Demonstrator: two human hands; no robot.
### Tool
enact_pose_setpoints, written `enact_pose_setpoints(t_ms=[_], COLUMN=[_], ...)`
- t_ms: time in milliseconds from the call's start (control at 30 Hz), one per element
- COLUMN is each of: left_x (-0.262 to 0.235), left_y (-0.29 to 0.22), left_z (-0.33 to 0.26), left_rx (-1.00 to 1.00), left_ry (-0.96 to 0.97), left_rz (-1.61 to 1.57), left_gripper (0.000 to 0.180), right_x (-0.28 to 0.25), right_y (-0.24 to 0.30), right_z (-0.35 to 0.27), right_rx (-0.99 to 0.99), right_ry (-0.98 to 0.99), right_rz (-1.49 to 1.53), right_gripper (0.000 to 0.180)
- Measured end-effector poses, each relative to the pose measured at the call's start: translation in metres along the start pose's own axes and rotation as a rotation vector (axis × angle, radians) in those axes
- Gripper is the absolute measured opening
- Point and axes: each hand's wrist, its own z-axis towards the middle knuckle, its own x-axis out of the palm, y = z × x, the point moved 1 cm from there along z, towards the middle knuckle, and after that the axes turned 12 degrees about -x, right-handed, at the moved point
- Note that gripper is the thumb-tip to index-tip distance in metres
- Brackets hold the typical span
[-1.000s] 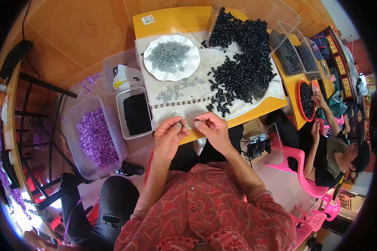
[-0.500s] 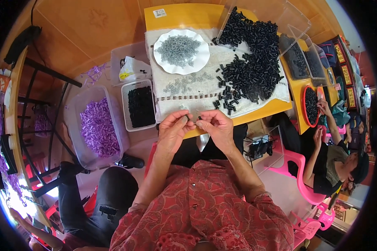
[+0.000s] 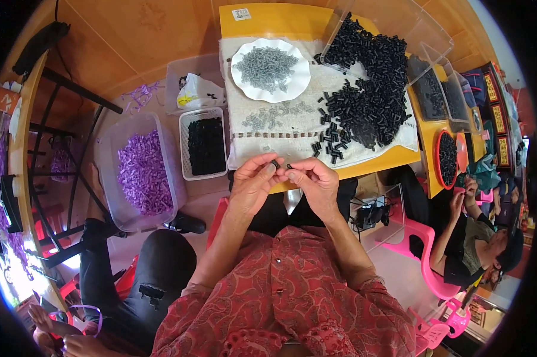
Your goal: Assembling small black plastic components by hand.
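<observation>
Just off the near edge of the cloth-covered table [image 3: 375,166], my two hands are close together. My left hand [image 3: 250,189] pinches a small black tube-like piece [image 3: 275,163] between thumb and forefinger. My right hand [image 3: 319,191] is closed in a pinch on another small black piece [image 3: 289,166], a short gap away from the first. Beyond them lies a big heap of short black tubes [image 3: 364,110], with some loose toward me. A white scalloped plate [image 3: 304,80] carries a mound of small grey translucent pieces [image 3: 267,68]. More grey pieces [image 3: 268,119] lie scattered on the cloth [image 3: 244,152].
A see-through box [image 3: 423,38] lies tipped over the heap. Left of the table stand a white basket of black pieces [image 3: 185,169] and a tub [image 3: 108,178] of purple strips. Co-workers sit at both sides, one at a red-rimmed tray [image 3: 439,178]. A pink chair [image 3: 426,238] is at the right.
The whole view has shifted slightly, and my hands stay together in the same pinch. The right co-worker's hand has left the red tray. At lower left, another person's hands now show with a purple strip.
</observation>
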Motion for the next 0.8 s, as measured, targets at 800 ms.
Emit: enact_pose_setpoints(t_ms=[800], left_x=[-0.002], left_y=[0.001], left_z=[0.000], left_rx=[-0.001], left_ry=[0.004], left_rz=[-0.137], left_gripper=[0.024], right_x=[0.017], right_y=[-0.002], right_z=[0.003], right_rx=[-0.104], right_ry=[0.050], right_rz=[-0.005], right_gripper=[0.011])
